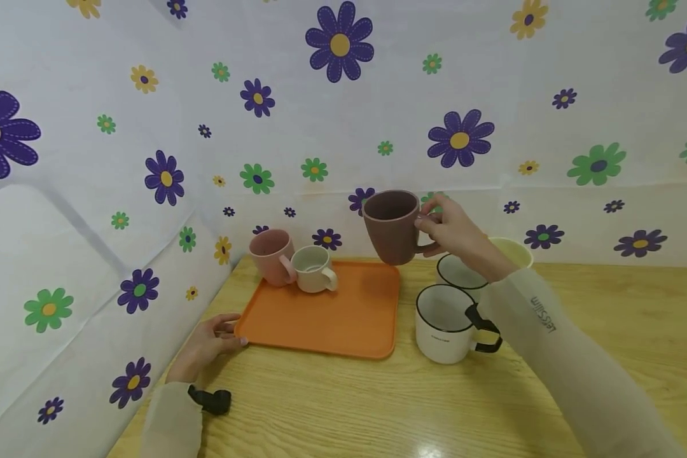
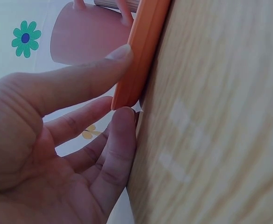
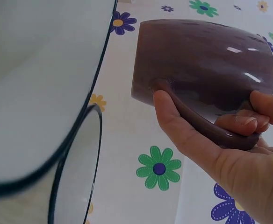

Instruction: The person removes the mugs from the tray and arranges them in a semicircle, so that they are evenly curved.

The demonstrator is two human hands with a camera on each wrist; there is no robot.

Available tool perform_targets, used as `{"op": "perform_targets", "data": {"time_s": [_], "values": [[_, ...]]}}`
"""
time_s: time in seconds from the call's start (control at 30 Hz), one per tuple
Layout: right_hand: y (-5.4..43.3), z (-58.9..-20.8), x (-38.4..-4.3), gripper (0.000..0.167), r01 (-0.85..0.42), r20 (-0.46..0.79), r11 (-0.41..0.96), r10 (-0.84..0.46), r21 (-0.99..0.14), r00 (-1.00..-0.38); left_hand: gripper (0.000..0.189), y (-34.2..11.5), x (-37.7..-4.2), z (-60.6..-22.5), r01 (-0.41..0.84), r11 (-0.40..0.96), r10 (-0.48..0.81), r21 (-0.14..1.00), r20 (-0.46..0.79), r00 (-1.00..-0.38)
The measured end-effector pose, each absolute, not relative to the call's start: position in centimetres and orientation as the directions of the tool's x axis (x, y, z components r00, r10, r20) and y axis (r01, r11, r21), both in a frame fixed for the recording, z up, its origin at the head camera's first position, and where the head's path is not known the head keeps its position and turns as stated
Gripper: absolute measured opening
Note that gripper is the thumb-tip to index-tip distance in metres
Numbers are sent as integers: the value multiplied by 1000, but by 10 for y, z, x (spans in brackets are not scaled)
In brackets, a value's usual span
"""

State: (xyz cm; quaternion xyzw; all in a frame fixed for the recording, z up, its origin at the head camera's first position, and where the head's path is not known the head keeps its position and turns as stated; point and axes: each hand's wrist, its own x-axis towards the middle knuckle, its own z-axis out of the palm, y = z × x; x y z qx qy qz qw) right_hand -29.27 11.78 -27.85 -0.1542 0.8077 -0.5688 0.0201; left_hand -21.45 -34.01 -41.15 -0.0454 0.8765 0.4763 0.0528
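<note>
Flower-printed white sheeting [image 1: 389,108] backs a wooden worktop [image 1: 320,407], where the left hand [image 1: 210,340] loosely pinches one orange tray [image 1: 332,318] at its front-left corner and the right hand's [image 1: 457,228] curled fingers grip one glossy, tapering brown mug [image 1: 392,234] by the handle, aloft near the tray's back-right corner. One pink mug [image 1: 269,259] and one cream cup [image 1: 306,278] occupy its back-left corner; beyond its right edge stand two black-rimmed mugs [image 1: 442,345] and one pale yellow cup [image 1: 518,252].

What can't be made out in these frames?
- Head: pale yellow cup, lower part behind the right arm.
- Head: rear black-rimmed cup, right side behind the same arm.
- Head: print on the front mug, too small to read.
- Left wrist: pink mug, handle cut off by top edge.
</note>
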Motion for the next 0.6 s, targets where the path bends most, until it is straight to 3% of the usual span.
{"op": "perform_targets", "data": {"time_s": [0.6], "values": [[166,-273,-272,18,-196,142,316,-187,-928,-972,68,-341,-215,-414,-134,561,-22,817,-147,-989]]}}
